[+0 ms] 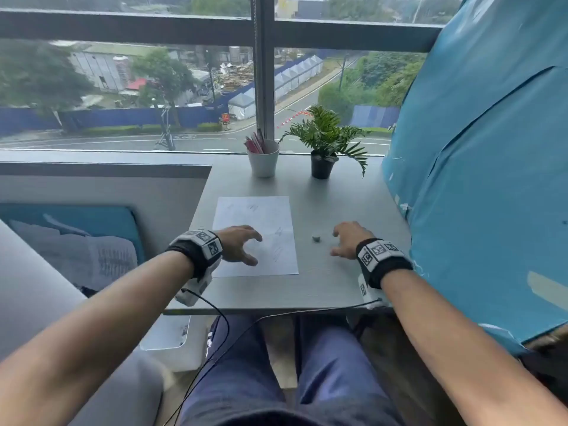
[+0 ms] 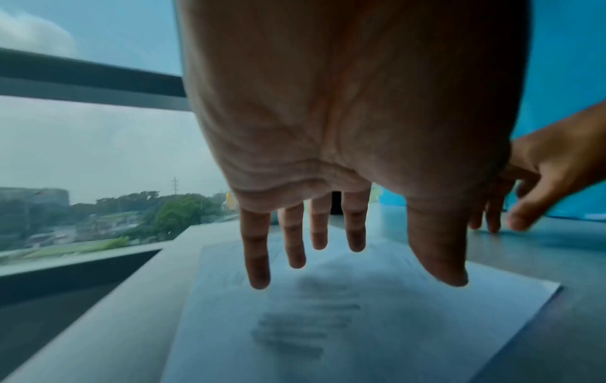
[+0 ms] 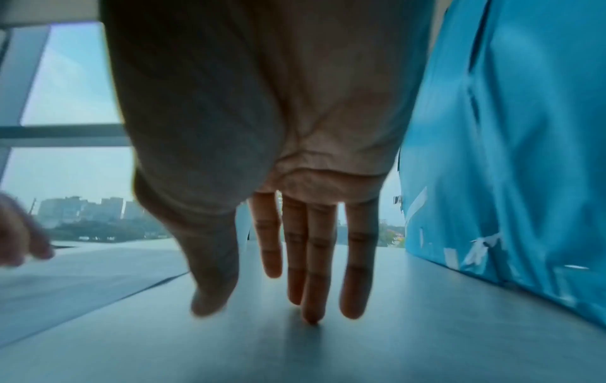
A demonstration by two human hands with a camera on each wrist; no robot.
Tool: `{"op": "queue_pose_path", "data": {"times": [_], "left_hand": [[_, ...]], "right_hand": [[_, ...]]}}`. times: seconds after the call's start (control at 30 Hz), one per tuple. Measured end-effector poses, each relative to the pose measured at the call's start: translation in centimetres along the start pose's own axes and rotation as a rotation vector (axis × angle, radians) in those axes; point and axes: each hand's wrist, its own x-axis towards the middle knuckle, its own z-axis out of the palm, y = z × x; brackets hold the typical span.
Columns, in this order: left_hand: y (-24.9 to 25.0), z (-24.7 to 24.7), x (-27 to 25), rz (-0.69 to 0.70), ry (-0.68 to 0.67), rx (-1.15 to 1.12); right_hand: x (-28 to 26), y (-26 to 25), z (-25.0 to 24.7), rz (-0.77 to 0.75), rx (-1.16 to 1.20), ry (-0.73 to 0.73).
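A white sheet of paper [image 1: 261,229] with faint pencil marks lies on the grey table [image 1: 322,284]. My left hand [image 1: 242,245] hovers over the sheet's left part with fingers spread and holds nothing; the left wrist view shows the left hand [image 2: 328,259] above the pencil shading on the paper [image 2: 360,324]. A small grey eraser [image 1: 316,238] sits on the table right of the paper. Just right of the eraser is my right hand [image 1: 345,241], fingers relaxed and empty. In the right wrist view the right hand [image 3: 279,298] has one fingertip touching the table [image 3: 426,337].
A white cup [image 1: 263,162] of red and pink pencils and a small potted plant [image 1: 322,142] stand at the table's far edge by the window. A blue covered partition [image 1: 479,167] borders the right side. A blue cushion [image 1: 107,222] lies left, below the table.
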Motion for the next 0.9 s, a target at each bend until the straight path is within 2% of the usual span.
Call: {"op": "queue_pose_path", "data": {"times": [0.13,0.4,0.53,0.67,0.9], "left_hand": [[0.4,0.9,0.5,-0.049,-0.038,0.021],[0.2,1.5,-0.3,-0.048,-0.023,0.006],[-0.1,1.3,0.3,-0.033,-0.005,0.020],[-0.1,0.8,1.4,-0.040,0.018,0.016],[0.5,1.3,3.1,-0.071,0.030,-0.008]], "right_hand": [[1.2,-2.7,-1.1,-0.038,0.039,0.042],[2.1,-5.4,-1.6,-0.105,0.039,0.073],[2.2,-6.3,-1.4,-0.202,0.227,0.111],[2.9,-7.2,-0.4,-0.306,0.370,0.054],[4.3,-7.0,0.8,-0.324,0.368,0.072]]}}
